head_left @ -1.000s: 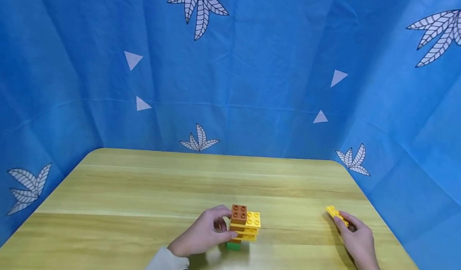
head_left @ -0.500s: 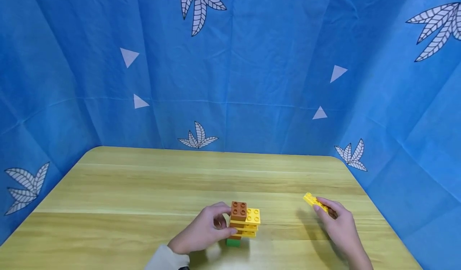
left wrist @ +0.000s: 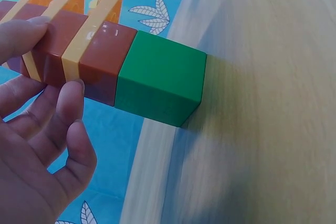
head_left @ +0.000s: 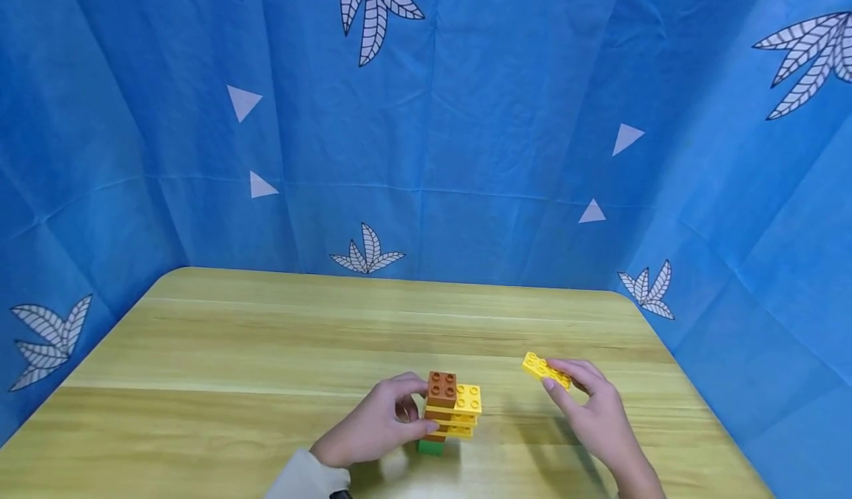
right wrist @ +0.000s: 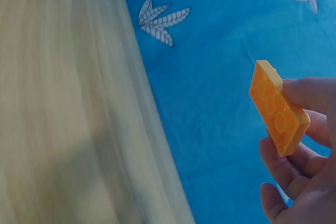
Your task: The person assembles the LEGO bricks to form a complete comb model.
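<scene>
My left hand (head_left: 379, 423) grips a tower of toy building bricks (head_left: 442, 392) between thumb and fingers. Brown square bricks alternate with thin yellow plates (head_left: 469, 399) that stick out to the right, and a brown brick tops it. At the bottom is a green brick (left wrist: 160, 77), close over the wooden surface in the left wrist view. To the right of the tower, my right hand (head_left: 595, 410) pinches a separate flat yellow toy brick (head_left: 544, 370) by one end, studs up. The right wrist view shows the hollow underside of this yellow brick (right wrist: 277, 111).
The wooden table (head_left: 266, 329) has rounded far corners. A blue curtain (head_left: 506, 114) with white leaf and triangle prints hangs behind it and along both sides. Shadows of the right arm fall on the tabletop.
My right hand has moved left towards the tower, carrying the yellow brick raised above the table. My left hand keeps its hold on the tower in nearly the same place.
</scene>
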Demonstrator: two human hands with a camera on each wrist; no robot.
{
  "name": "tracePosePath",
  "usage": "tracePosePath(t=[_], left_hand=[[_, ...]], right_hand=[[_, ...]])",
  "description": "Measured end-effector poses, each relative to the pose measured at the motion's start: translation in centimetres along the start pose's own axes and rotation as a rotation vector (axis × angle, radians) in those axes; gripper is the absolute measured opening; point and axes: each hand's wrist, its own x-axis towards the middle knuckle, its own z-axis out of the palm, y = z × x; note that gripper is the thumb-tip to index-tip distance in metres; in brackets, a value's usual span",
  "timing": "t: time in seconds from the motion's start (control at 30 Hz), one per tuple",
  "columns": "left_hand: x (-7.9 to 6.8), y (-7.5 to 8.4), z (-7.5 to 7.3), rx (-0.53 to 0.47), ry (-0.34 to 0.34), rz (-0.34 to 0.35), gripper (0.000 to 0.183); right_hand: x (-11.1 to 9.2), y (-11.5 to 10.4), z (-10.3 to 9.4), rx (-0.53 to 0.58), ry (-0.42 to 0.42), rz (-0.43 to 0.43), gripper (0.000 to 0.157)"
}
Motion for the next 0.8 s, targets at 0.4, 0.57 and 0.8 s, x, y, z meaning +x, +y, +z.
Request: tracePosePath(t=[0.4, 0.57, 0.8], left_hand=[[0.1, -0.1, -0.1, 0.008, -0.004, 0.003, 0.032], [0.1, -0.2, -0.1, 0.011, -0.004, 0.003, 0.035], [0.1, -0.1, -0.1, -0.008, -0.003, 0.008, 0.034]], right_hand=[[-0.2, -3.1, 0.6, 0.04, -0.017, -0.128, 0.025], [-0.4, -4.2, 1.1, 0.066, -0.017, -0.166, 0.026], [-0.4, -5.4, 1.7, 0.111, -0.012, -0.208, 0.027]])
